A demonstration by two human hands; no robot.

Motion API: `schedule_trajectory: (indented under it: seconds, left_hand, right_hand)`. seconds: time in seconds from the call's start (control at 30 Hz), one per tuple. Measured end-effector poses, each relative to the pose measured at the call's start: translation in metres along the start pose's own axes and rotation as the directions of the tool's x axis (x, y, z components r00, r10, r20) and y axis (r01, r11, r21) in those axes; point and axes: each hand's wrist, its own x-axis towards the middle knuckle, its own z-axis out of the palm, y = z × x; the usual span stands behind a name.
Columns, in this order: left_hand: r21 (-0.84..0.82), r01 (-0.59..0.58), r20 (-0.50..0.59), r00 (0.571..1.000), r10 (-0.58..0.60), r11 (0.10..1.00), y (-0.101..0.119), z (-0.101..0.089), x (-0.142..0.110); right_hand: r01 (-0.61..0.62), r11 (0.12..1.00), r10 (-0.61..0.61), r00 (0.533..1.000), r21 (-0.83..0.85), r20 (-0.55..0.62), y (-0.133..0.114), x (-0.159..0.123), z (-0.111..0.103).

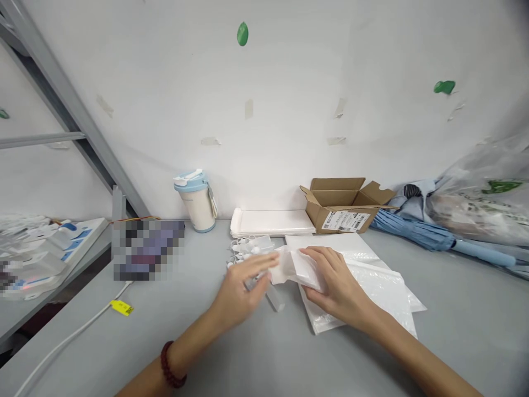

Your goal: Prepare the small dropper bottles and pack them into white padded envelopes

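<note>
My right hand [336, 284] lies over a small clear plastic bag [295, 267], fingers curled round its edge, holding it above a stack of flat plastic bags [384, 286]. My left hand [242, 289] is blurred by motion and reaches toward the bag's open end with its fingers pinched on a small clear tube-like item [275, 298]. Several small white plastic parts [248, 251] lie just beyond the left hand. A dark red bead bracelet [169, 366] sits on my left wrist.
On the grey table [454, 331], a blue-lidded cup [197, 201], a stack of white sheets [273, 222] and an open cardboard box [343, 207] stand by the wall. A blue umbrella [425, 234] and full plastic bag [483, 198] lie right. A white cable with yellow tag [122, 307] runs left.
</note>
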Motion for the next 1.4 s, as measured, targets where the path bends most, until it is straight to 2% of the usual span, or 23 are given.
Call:
schedule_trajectory:
  seconds: [0.07,0.1,0.23,0.43,0.73,0.9,1.13,1.3,1.4]
  left_hand:
    - [0.154,0.001,-0.192,0.981,0.029,0.988,-0.013,-0.008,0.006]
    - [0.227,0.001,-0.229,0.972,0.052,0.974,-0.02,-0.012,0.009]
    - [0.38,-0.006,-0.207,0.974,0.092,0.925,-0.039,-0.019,0.015]
    - [0.498,-0.01,-0.166,0.98,0.107,0.867,-0.044,-0.01,0.017]
    - [0.471,0.072,-0.204,0.979,0.03,0.879,-0.043,-0.013,0.019]
    - [0.458,0.032,-0.153,0.987,0.043,0.888,-0.047,-0.012,0.02]
    - [0.466,-0.031,-0.172,0.977,0.124,0.884,-0.052,-0.011,0.022]
    - [0.276,0.043,-0.289,0.956,0.041,0.96,-0.036,-0.016,0.02]
    - [0.161,0.001,-0.33,0.942,0.053,0.987,-0.022,-0.019,0.017]
  right_hand:
    - [-0.004,1.0,0.004,1.0,-0.015,0.0,0.002,0.0,0.001]
    - [-0.003,1.0,0.003,1.0,-0.023,0.001,0.002,-0.001,0.001]
    - [-0.002,0.999,0.002,1.0,-0.039,0.008,0.003,-0.001,0.002]
    - [0.002,0.999,-0.002,1.0,-0.048,0.008,0.002,-0.001,0.003]
    - [-0.003,0.998,0.004,1.0,-0.059,0.005,0.001,-0.001,0.002]
    - [0.001,0.998,-0.001,1.0,-0.061,0.007,0.001,-0.001,0.002]
    - [0.005,0.998,-0.004,1.0,-0.055,0.023,0.0,0.0,0.001]
    - [-0.005,0.998,0.007,1.0,-0.059,0.023,-0.001,0.0,0.0]
    - [-0.017,0.998,0.019,1.0,-0.063,0.025,-0.001,0.0,0.0]
